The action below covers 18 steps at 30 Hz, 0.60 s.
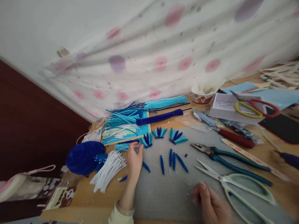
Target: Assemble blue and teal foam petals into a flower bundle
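Observation:
My left hand (135, 157) reaches over the far left corner of the grey cutting mat (158, 189). Its thumb and fingers look slightly apart, by a dark blue pipe cleaner piece (133, 141) and light blue cut pieces (121, 147). My right hand (213, 203), blurred, is curled low over the mat beside the white-handled scissors (252, 186); what it holds, if anything, is hidden. Three fan-shaped clusters stand along the mat's far edge: a left fan (146, 140), a middle fan (159, 133) and a right fan (177, 136). Several loose blue pieces (174, 161) lie nearer.
Pliers (233, 158) lie right of the mat's middle. Behind are pipe cleaner bundles (161, 117), a paper cup (202, 95) and a white box (224, 109) with red-and-yellow scissors (254, 107). White pearl-tipped stamens (109, 169) and a blue roll (85, 158) sit at left.

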{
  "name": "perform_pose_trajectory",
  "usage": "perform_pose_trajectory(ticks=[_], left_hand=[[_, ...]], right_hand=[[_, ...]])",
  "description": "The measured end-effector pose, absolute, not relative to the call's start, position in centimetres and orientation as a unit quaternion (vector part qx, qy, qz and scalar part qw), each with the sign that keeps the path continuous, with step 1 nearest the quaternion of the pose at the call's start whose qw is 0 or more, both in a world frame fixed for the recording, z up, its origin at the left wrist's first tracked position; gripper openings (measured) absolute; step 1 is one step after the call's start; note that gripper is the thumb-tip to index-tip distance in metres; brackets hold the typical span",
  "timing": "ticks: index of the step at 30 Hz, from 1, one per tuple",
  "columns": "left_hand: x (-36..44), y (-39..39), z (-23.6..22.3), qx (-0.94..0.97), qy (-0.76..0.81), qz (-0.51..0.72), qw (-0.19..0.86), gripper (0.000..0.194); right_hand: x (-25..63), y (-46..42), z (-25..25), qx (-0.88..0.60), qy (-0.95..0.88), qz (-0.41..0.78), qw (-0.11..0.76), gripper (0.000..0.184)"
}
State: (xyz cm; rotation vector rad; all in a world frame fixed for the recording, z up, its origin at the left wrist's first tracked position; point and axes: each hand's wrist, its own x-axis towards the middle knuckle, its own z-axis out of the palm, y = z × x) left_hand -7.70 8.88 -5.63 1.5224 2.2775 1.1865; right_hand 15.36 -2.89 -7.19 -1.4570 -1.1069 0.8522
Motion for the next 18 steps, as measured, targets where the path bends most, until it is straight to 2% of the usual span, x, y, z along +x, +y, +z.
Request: perform_pose_trajectory(ticks=[2, 8, 13, 18], left_hand=[[-7.7, 7.6, -4.9, 0.528, 0.746, 0.399, 0.072, 0.022], [-8.6, 2.3, -2.6, 0.559, 0.711, 0.425, 0.053, 0.024], [-10.2, -0.9, -2.4, 0.616, 0.678, 0.398, 0.04, 0.039], [-10.7, -1.1, -3.7, 0.68, 0.65, 0.336, 0.057, 0.029]], right_hand=[[15.2, -2.7, -7.1, -0.607, -0.443, 0.378, 0.541, 0.05], [15.2, -1.8, -6.8, -0.566, -0.474, 0.411, 0.535, 0.051], [15.4, -1.5, -6.3, -0.601, -0.45, 0.408, 0.52, 0.045], [15.3, -1.2, -5.5, -0.607, -0.433, 0.411, 0.524, 0.044]])
